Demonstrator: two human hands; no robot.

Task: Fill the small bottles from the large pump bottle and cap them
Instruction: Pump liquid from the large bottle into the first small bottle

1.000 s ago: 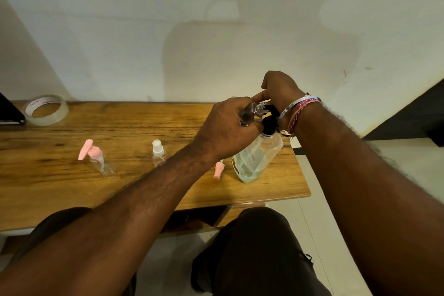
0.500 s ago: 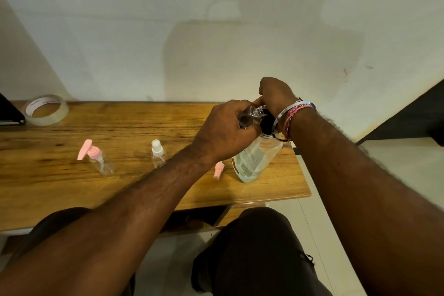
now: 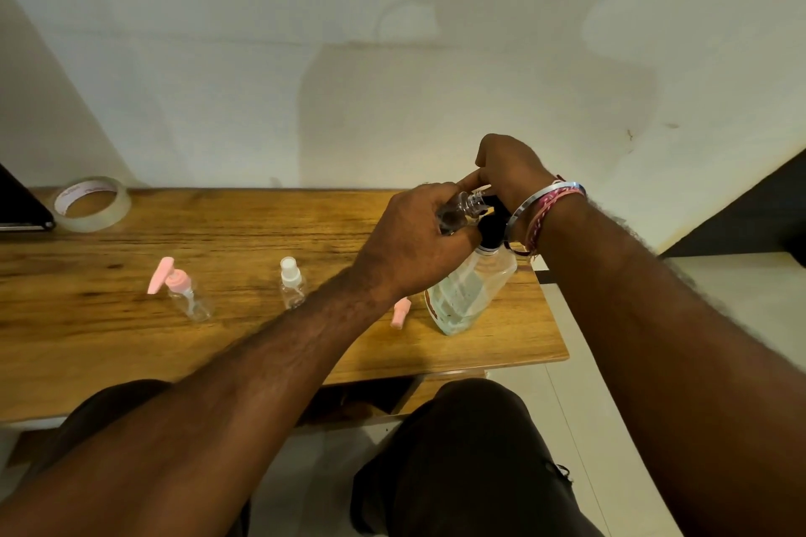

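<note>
We are filling. Our left hand (image 3: 414,240) holds the small clear plastic bottle (image 3: 464,209) at the big clear pump bottle (image 3: 469,296), at four o'clock on the wooden counter (image 3: 218,240). Our right hand (image 3: 510,170) curls over the pump. Next we press gently.

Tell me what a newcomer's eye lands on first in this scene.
First, the two hands meeting over the large pump bottle at the table's right end: the left hand holds a small clear bottle tilted at the pump, while the right hand sits on the black pump head. Next, the pink accents to the left: a pink-pump bottle, a white-capped bottle and a loose pink cap. A tape roll lies at the far left.
</note>
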